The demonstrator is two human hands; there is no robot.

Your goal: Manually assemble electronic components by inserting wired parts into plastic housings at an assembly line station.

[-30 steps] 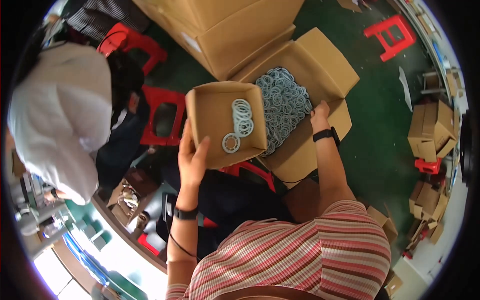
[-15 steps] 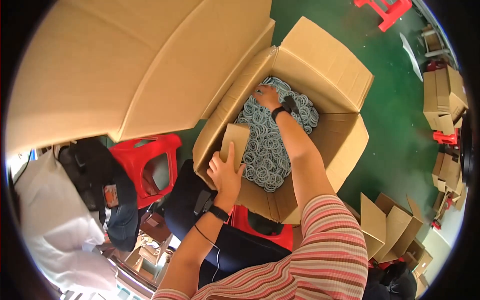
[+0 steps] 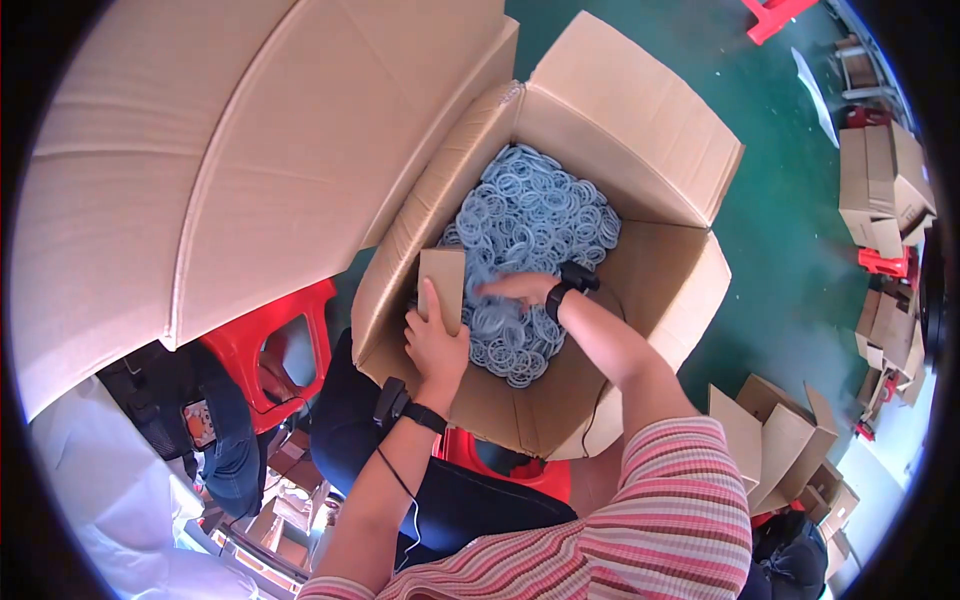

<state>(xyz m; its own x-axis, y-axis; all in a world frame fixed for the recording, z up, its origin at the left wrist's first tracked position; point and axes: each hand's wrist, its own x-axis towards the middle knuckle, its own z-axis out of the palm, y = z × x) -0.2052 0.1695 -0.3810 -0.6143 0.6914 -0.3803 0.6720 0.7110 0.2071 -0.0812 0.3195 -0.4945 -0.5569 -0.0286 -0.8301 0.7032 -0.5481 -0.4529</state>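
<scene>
A large open carton (image 3: 655, 275) stands before me, holding a heap of pale blue-grey rings (image 3: 540, 210). At its near left side, my left hand (image 3: 437, 350) grips a small brown cardboard box (image 3: 441, 285), the index finger lying along its face. The box is tilted over the rings, and what it contains is hidden from view. My right hand (image 3: 525, 288) is over the rings just right of the small box, its fingertips smeared by motion. Some rings beneath those fingers are blurred too, so I cannot make out whether any are held.
Tall cardboard (image 3: 290, 150) rises along the left of the carton. A red plastic stool (image 3: 315, 340) and a person's dark-clothed leg (image 3: 232, 440) are at the left. More open cartons (image 3: 780, 440) lie on the green floor (image 3: 770, 300) at right. A thin cable hangs from my left wrist.
My right hand has come from the far part of the ring heap back toward the small box. The small box is more upright in view, still in my left hand. The whole view has shifted slightly.
</scene>
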